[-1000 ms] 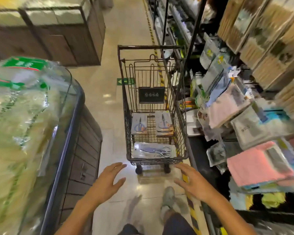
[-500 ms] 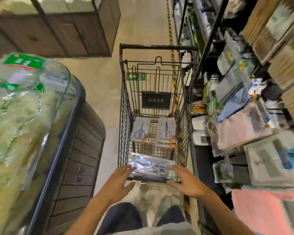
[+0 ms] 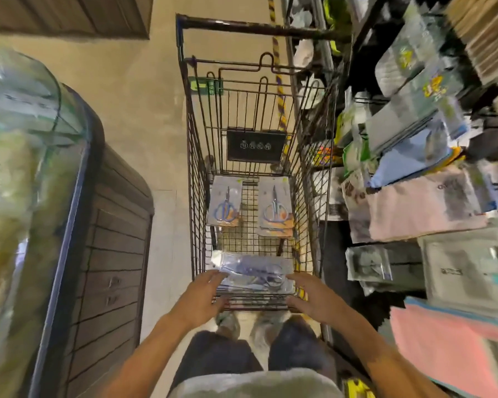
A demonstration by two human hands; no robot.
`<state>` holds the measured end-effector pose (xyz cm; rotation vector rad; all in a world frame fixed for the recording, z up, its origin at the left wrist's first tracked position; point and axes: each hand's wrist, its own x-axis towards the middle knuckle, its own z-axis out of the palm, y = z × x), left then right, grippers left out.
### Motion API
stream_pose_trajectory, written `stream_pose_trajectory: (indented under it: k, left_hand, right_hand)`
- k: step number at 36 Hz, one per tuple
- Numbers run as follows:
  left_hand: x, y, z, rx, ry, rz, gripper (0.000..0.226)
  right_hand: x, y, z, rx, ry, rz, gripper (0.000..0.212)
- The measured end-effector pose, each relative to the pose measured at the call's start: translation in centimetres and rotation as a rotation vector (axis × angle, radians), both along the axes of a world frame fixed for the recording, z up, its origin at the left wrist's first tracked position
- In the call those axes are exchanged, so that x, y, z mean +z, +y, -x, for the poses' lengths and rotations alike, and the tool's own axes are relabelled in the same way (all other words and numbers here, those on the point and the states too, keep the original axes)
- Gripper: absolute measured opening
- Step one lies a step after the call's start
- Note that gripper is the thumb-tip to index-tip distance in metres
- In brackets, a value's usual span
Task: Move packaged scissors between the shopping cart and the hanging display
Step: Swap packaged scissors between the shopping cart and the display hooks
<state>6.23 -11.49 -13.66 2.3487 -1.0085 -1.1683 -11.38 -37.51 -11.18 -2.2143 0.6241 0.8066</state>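
**Hands Reach the Cart's Near End in a Store Aisle**

From the head camera, we look straight down into a dark wire shopping cart (image 3: 197, 179) standing in the aisle. At six o'clock our bare left hand (image 3: 200, 301) and bare right hand (image 3: 311, 300) reach to the cart's near rim, fingers extended and loosely spread, gripping nothing that we can make out. Between them, on the cart floor, lies a clear plastic pack of grey-handled scissors (image 3: 255, 272); the left fingertips (image 3: 217, 275) overlap its near left corner and the right hand sits at its near right corner, though blur keeps us from saying whether either touches it.

Toward twelve o'clock on the cart floor lie two carded packs of blue-handled scissors, one at the left (image 3: 224, 202) and one at the right (image 3: 275, 206), side by side and apart. A black placard (image 3: 256, 146) hangs on the cart's far wire panel.

At three o'clock, the hanging display of packaged cloths and goods (image 3: 420, 196) stands just beside the cart. At nine o'clock we see a curved glass-topped case with a dark slatted base (image 3: 78, 196).
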Motion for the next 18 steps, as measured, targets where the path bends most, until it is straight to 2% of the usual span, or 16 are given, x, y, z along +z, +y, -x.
stream_pose_trajectory:
  k: [9,14,18]
  left_hand:
    - [-3.9,-3.1,-0.9,0.124,0.034,-0.024,0.053]
    - [-8.7,-4.5,0.0,0.206,0.071,-0.071,0.053]
    - [-12.5,-4.6,0.4,0.218,0.103,-0.114,0.055]
  right_hand:
    - [-5.4,-1.1,-3.0,-0.067,0.014,-0.044,0.048]
    - [-10.9,-1.3,-4.1,-0.085,0.034,-0.094,0.059]
    - [-15.7,-1.0,-4.6,-0.097,0.112,-0.057,0.066]
